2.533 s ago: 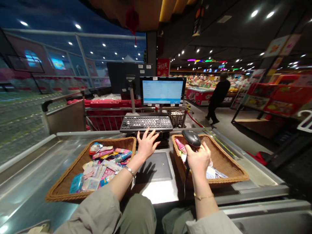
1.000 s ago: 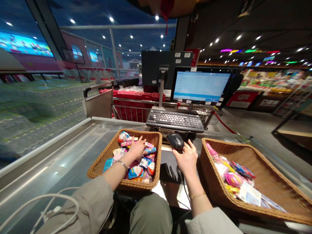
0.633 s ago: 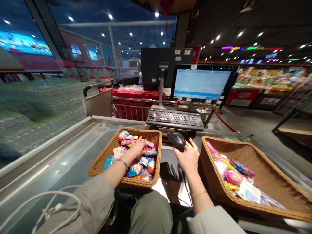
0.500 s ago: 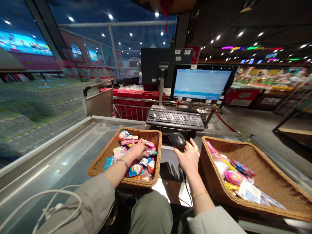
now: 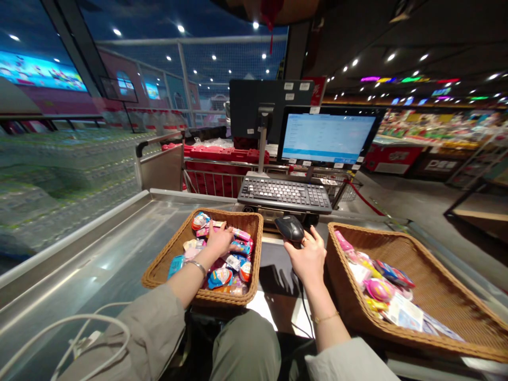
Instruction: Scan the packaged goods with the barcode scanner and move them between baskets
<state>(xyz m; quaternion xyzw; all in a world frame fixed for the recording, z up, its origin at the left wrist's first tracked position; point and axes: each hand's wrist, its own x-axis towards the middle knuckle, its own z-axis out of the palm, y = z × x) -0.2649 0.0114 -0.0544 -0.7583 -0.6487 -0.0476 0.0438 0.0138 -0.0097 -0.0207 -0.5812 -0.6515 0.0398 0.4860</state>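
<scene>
My left hand (image 5: 219,241) is inside the left wicker basket (image 5: 259,254), its fingers spread on small packaged sweets and toys. A blue packet (image 5: 242,247) lies by its fingertips; whether the fingers press on it is hard to see. Near the basket's front is a round blue-and-white pack (image 5: 220,278). My right hand (image 5: 307,254) is closed around a black handheld barcode scanner (image 5: 289,228), held between the two baskets with its head towards the left one. A cable (image 5: 304,304) hangs from the scanner. The handle is hidden in my palm.
A second wicker basket (image 5: 428,238) with several bright packages stands on the right. Behind are a keyboard (image 5: 283,191) and a lit screen (image 5: 327,135). The metal counter (image 5: 119,248) spreads left, with a white cable (image 5: 123,317) looping at front left.
My left hand has shifted slightly left and its fingers have moved over the packages, uncovering more of a white label. The right hand with the scanner stays almost still.
</scene>
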